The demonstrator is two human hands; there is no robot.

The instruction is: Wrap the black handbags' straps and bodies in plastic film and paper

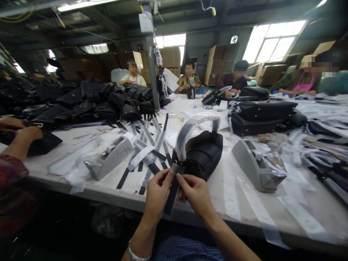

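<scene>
A black handbag (205, 156) lies on the white table right in front of me, its handle (186, 132) arching up under clear plastic wrap. From the handle's near end a black strap (171, 199) hangs down over the table edge. My left hand (159, 194) pinches this strap from the left, thumb against finger. Opposite it, my right hand (197, 192) grips the strap's other side with thumb and fingertips. Both hands are close together, just below the gold-coloured fitting where handle and bag meet. Part of the strap is hidden behind my fingers.
Grey tape dispensers stand left (110, 159) and right (257, 166) of the bag. Black strap pieces (148, 156) lie scattered at the left. Bags are piled at back left (103, 98) and right (261, 116). A co-worker's hand (29, 134) is at far left; several people sit opposite.
</scene>
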